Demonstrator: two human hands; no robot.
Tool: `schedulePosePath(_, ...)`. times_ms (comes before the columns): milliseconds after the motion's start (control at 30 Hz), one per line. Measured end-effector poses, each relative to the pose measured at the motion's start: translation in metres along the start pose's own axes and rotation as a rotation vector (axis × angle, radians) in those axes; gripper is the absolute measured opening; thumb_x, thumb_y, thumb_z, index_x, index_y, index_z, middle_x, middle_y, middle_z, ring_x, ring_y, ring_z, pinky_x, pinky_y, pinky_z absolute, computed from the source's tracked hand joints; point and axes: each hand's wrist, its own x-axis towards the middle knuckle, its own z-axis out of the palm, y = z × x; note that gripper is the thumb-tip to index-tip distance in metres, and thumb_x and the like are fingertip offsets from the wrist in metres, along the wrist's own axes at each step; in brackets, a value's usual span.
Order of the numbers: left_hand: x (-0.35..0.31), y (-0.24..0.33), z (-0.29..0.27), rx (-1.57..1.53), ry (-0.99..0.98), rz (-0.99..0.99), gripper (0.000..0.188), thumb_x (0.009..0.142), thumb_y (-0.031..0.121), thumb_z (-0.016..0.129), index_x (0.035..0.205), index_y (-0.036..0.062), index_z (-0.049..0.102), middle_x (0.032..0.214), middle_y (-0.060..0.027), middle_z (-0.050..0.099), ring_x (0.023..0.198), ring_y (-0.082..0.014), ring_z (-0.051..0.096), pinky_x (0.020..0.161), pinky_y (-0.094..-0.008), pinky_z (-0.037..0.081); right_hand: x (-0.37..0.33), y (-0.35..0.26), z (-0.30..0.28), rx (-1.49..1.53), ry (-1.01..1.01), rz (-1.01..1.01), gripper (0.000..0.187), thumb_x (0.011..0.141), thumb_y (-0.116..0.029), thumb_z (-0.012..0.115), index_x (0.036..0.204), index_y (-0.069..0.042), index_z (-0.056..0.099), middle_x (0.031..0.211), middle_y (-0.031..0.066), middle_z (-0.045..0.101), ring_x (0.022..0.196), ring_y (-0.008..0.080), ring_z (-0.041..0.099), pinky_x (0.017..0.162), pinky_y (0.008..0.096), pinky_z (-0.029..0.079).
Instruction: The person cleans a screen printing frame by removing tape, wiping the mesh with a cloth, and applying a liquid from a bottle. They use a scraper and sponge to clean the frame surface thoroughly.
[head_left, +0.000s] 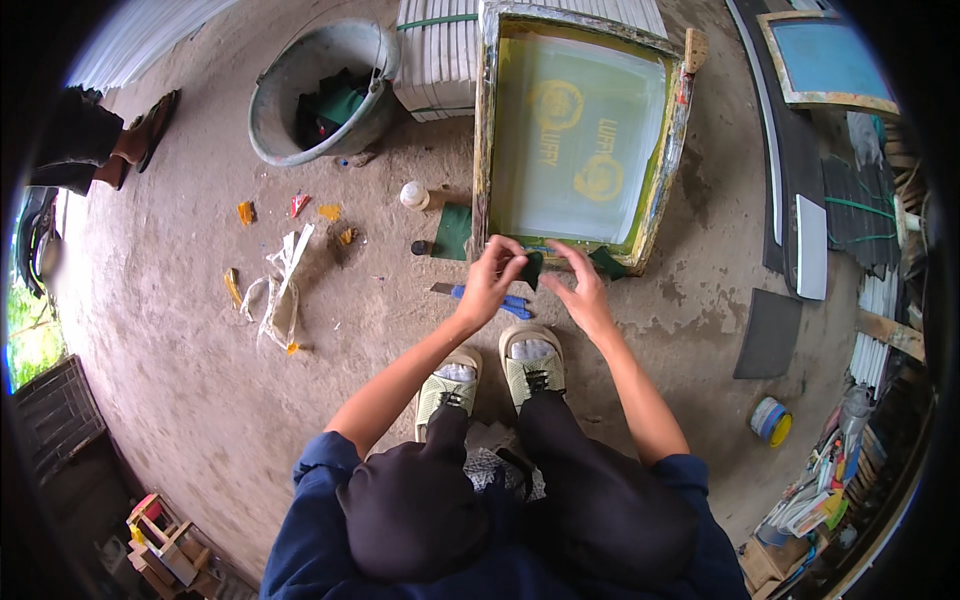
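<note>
A screen-printing frame [484,150] with a worn wooden rim and yellow designs on its pale mesh lies on the floor before me. At its near edge my left hand [490,283] pinches a small dark green cloth piece [533,267]. My right hand [582,290] is beside that piece, thumb and forefinger apart; whether the thumb touches the cloth I cannot tell. Another dark green scrap [607,263] rests at the frame's near right corner. Left of the frame lies a green cloth [453,232]. A blue-handled cutter knife [443,288] is on the floor, partly behind my left hand.
A bucket [264,118] with dark cloth stands at the far left, near white stacked sheets [435,55]. A white-capped bottle [413,195] and tangled white strips [275,300] lie left. Right are a dark mat [768,334] and a paint tin [770,421]. Another person's foot [155,130] shows far left.
</note>
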Motion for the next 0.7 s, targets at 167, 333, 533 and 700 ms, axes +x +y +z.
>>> schedulePosePath(167,0.008,0.004,0.006,0.640,-0.024,0.388,0.034,0.078,0.019,0.068,0.105,0.0083,0.051,0.098,-0.0067,0.051,0.094,-0.0228,0.053,0.082,-0.0386,0.043,0.009,0.038,-0.017,0.268,0.142,0.241,0.017,0.079,-0.002,0.059,0.094,0.000,0.065,0.083,0.0083,0.067,0.074,0.0122,0.060,0.070,0.0257,0.047)
schedulePosePath(333,0.026,-0.017,-0.006,1.234,-0.234,0.615,0.039,0.072,0.032,0.069,0.101,0.0130,0.053,0.102,-0.0051,0.048,0.104,-0.0225,0.044,0.089,-0.0401,0.034,0.013,0.043,-0.051,0.398,0.264,0.357,0.016,0.083,-0.001,0.055,0.097,0.002,0.062,0.083,0.0036,0.062,0.075,0.0087,0.056,0.069,0.0232,0.044)
schedulePosePath(533,0.040,-0.027,-0.003,1.037,-0.215,0.641,0.027,0.070,0.022,0.072,0.091,0.0105,0.059,0.089,-0.0044,0.056,0.089,-0.0231,0.055,0.077,-0.0339,0.048,0.015,0.047,-0.060,0.467,0.283,0.342,0.016,0.084,-0.001,0.054,0.098,0.004,0.061,0.087,0.0028,0.060,0.078,0.0080,0.054,0.072,0.0225,0.043)
schedulePosePath(700,0.042,-0.028,-0.006,0.910,-0.206,0.604,0.018,0.070,0.019,0.071,0.082,0.0086,0.064,0.084,-0.0038,0.059,0.083,-0.0234,0.057,0.072,-0.0349,0.051,0.018,0.044,-0.065,0.524,0.280,0.391,0.017,0.084,-0.001,0.054,0.100,0.003,0.060,0.089,0.0031,0.060,0.079,0.0084,0.054,0.074,0.0223,0.043)
